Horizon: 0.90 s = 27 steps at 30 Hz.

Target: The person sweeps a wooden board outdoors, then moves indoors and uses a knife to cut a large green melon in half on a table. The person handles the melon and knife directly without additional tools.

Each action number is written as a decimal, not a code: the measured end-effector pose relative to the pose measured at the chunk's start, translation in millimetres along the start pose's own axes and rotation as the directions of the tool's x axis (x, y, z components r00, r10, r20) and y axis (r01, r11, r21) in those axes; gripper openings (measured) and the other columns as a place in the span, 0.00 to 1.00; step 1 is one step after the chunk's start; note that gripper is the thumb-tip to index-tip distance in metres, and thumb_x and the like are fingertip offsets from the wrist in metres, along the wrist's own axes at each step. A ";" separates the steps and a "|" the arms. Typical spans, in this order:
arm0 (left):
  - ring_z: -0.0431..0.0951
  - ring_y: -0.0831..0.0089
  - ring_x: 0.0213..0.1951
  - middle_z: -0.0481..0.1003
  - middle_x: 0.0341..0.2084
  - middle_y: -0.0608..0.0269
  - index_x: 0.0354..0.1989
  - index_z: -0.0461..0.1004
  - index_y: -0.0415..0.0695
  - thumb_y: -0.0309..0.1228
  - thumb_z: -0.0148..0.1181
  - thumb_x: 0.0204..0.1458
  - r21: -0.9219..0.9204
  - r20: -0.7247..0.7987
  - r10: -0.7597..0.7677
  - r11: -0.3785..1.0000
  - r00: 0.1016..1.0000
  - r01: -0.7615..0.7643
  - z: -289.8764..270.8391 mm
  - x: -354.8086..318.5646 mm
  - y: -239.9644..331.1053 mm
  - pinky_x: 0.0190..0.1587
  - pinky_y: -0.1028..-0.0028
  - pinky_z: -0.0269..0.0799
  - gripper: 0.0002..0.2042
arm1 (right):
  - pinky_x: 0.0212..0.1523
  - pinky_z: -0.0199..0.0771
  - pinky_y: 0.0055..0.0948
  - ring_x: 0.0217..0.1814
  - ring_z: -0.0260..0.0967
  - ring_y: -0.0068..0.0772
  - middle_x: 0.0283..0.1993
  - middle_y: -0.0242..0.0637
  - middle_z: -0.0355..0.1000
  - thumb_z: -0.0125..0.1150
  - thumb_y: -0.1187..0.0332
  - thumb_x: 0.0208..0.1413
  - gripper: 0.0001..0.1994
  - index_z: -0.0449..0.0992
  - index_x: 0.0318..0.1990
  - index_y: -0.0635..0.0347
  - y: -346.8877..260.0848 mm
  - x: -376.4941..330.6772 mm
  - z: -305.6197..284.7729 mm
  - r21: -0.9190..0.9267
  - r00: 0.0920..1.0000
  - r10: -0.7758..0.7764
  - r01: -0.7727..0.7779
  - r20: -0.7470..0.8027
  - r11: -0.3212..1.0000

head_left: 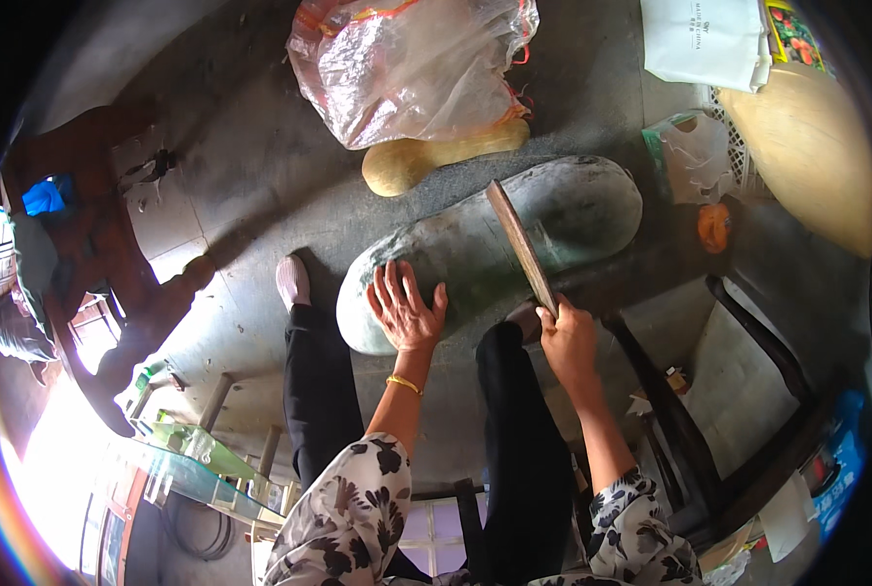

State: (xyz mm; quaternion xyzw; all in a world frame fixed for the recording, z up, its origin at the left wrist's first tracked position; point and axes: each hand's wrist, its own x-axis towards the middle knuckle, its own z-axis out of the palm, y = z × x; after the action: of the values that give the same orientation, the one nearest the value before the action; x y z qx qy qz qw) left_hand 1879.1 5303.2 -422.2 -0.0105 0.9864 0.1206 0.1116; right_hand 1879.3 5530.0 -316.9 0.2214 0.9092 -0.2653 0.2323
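Note:
A large wax gourd (493, 244), dark green with a whitish bloom, lies slantwise on the grey floor in front of my feet. My left hand (405, 308) rests on its left part, palm down with the fingers spread. In my right hand (568, 337), closed round its near end, is a long flat brown strip (522, 244). The strip slants across the gourd's right half; whether it is wood or a rusty blade, and whether it touches the rind, I cannot tell.
Beyond the gourd lie a tan, bottle-shaped squash (397, 168) and a clear plastic bag (407, 78). A big yellow-tan gourd (807, 146) sits at the far right beside a white bag (705, 44). Dark wooden furniture (670, 420) stands near my right arm. My shoe (293, 281) is left of the gourd.

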 end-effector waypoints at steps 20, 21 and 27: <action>0.65 0.47 0.64 0.68 0.59 0.47 0.60 0.69 0.38 0.51 0.59 0.56 -0.009 -0.051 0.030 0.999 0.998 -0.031 3.3 23.5 -10.2 0.67 0.46 0.53 0.32 | 0.33 0.73 0.51 0.33 0.76 0.56 0.27 0.48 0.76 0.63 0.69 0.58 0.08 0.78 0.44 0.57 17.9 -1.5 19.0 0.007 0.997 -0.028 0.027 0.072 1.000; 0.65 0.47 0.64 0.68 0.59 0.47 0.60 0.69 0.37 0.51 0.59 0.56 -0.007 -0.049 0.030 1.000 0.998 -0.030 3.0 23.1 -10.0 0.67 0.47 0.53 0.32 | 0.33 0.73 0.51 0.33 0.76 0.56 0.27 0.48 0.76 0.63 0.69 0.58 0.08 0.78 0.44 0.57 16.9 -1.4 19.8 -0.015 0.997 -0.001 0.002 0.075 1.000; 0.64 0.49 0.65 0.68 0.59 0.48 0.60 0.69 0.38 0.50 0.58 0.57 -0.007 -0.031 0.011 1.000 0.999 -0.011 -1.5 20.0 -5.5 0.68 0.49 0.51 0.30 | 0.35 0.75 0.52 0.35 0.77 0.58 0.28 0.51 0.77 0.62 0.70 0.58 0.05 0.76 0.40 0.60 -4.4 -0.2 15.1 -0.143 0.988 0.067 -0.047 0.138 0.989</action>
State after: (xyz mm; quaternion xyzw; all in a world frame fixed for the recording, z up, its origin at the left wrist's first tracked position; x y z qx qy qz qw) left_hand 1859.5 5297.6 -426.5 -0.0074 0.9876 0.1243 0.0958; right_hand 1881.8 5517.7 -326.5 0.2108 0.8999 -0.2095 0.3192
